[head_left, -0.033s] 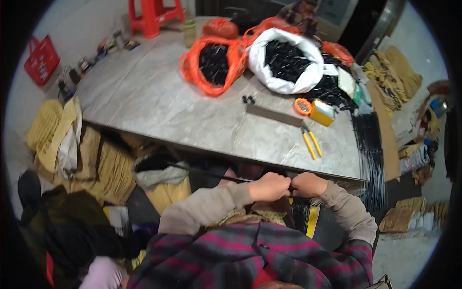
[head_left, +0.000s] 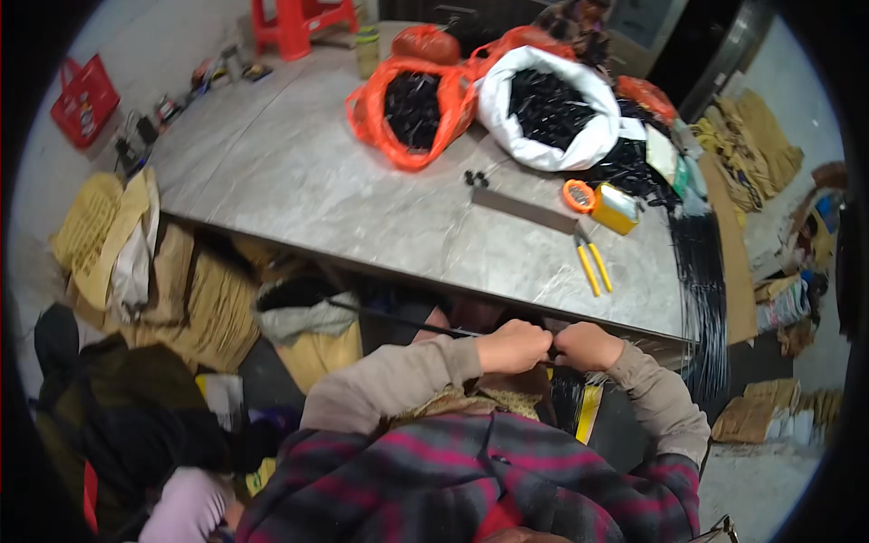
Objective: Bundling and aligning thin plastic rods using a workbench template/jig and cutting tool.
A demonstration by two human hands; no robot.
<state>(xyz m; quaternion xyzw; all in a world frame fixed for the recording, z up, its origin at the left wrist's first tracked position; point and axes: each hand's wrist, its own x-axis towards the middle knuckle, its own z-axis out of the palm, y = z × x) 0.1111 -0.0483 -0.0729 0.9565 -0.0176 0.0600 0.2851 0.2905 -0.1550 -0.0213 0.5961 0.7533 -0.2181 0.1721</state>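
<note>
My left hand is closed round a long, thin black strip, which runs off to the left below the table edge. Right beside it, nearly touching, my right hand is closed too; its fingers hide whatever they pinch. Both hands are held in front of my body, just short of the table's near edge. On the grey table lie yellow-handled pliers, a flat grey-brown bar and a few small black pieces.
An orange tub and a yellow tin stand near a white sack and a red bag of black pieces. Black strips hang over the right edge. An open sack sits at lower left; someone in dark clothing is alongside.
The whole view has shifted slightly, with the table things now a little up and to the right. My hands stay closed and close together.
</note>
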